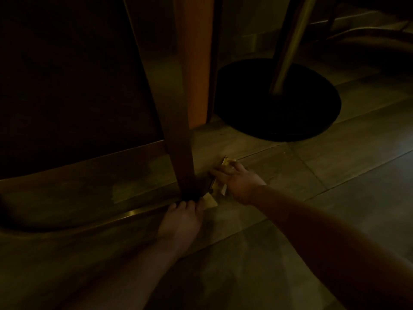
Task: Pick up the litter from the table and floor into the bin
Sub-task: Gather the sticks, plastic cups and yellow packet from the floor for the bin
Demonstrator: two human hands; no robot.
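Both hands working paper litter on the floor, at the foot of a chair leg.

Left hand (181, 217) is reaching, fingers together, tips touching a small yellowish scrap (210, 201) beside the chair leg (178, 139); grip is too dark to tell. Just beyond, right hand (237, 180) is closing on a folded paper piece (220, 186). Both look light, thin, crushable: pinching a lifted edge should be working. The round black base (279, 101) sits farther back. No bin in view.

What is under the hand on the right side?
Yellowish paper litter shows under the right hand, poking out above and below the fingers. Its middle is covered. Another scrap lies by the left hand.
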